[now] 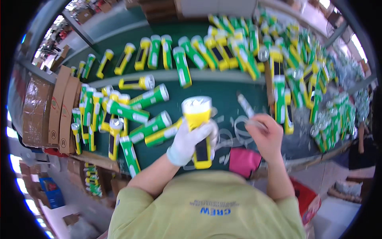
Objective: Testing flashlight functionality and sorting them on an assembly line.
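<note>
My left hand [193, 139], in a white glove, grips a yellow flashlight [197, 116]. It stands roughly upright with its broad white head at the top and a dark panel on its handle. My right hand [266, 133], bare, is a little to the right, its fingers curled around a slim whitish pen-like tool [246, 106] with a dark tip. The tool points up and left, apart from the flashlight; its exact kind is blurred. Thin white loops [238, 129] lie by my right fingers. Below them is a pink cloth [243, 161] at the bench edge.
Green-and-yellow flashlights [155, 95] lie piled left of my hands. More stand in a row [154, 51] along the back strip, and a large heap [298, 79] covers the right side. Cardboard boxes [38, 113] stand at the far left. The bench [223, 89] is dark green.
</note>
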The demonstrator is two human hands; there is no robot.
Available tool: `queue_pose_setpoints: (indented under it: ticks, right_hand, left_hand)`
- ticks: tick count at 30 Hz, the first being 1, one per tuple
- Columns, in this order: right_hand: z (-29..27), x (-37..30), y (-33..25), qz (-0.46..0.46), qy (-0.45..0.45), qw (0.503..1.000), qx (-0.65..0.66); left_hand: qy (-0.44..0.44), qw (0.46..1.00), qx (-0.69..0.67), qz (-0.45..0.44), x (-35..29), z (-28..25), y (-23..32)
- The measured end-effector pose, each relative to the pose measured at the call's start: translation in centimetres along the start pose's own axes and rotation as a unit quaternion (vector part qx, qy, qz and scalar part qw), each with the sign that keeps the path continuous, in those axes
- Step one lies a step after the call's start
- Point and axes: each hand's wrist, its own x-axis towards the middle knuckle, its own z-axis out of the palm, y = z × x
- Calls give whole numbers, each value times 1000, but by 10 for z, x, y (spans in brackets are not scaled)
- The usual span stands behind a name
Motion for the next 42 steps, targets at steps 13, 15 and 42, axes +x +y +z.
queue_pose_setpoints:
  ticks: [13,15,42]
  right_hand:
    - [-1,5,-66,-343,-155,887,-269]
    - [7,15,-51,-326,-131,901,-255]
    - [3,26,25,222,-30,828,514]
  left_hand:
    - [-219,908,358,-11,-14,32,-8]
    - [-142,903,404,21,-1,26,-16]
    - [-14,995,80,60,54,6,-22]
